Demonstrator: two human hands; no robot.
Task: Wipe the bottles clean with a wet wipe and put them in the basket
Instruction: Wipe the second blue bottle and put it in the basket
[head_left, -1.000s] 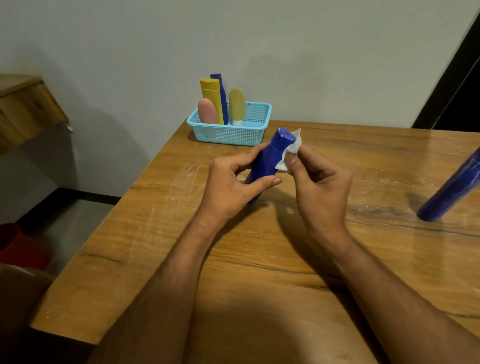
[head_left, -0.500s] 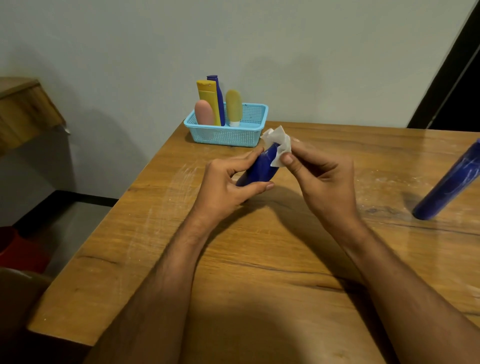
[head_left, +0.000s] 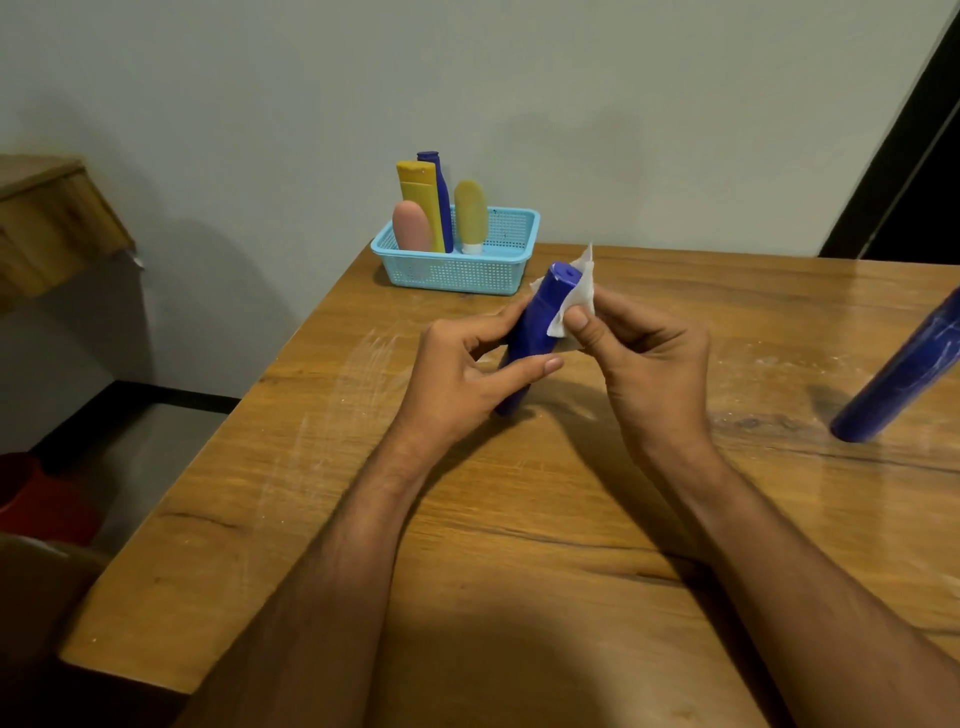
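Wiping the neck of a blue bottle with a wet wipe, in front of the basket.

My left hand (head_left: 457, 374) is curled round the lower body of the blue bottle (head_left: 535, 332), holding it tilted with its cap end pointing toward the basket (head_left: 457, 270). My right hand (head_left: 649, 358) pinches the white wet wipe (head_left: 574, 296) between thumb and fingers, pressed against the bottle just below its cap. Both sit over the wooden tabletop (head_left: 519, 519), just in front of the basket. The basket stands at the tabletop's far edge against the wall, with four bottles upright in its left half: pink (head_left: 410, 228), tall yellow (head_left: 421, 202), slim blue (head_left: 441, 197) and small yellow (head_left: 470, 213). Well to the right of the basket, another blue bottle (head_left: 898, 374) stands on the tabletop.
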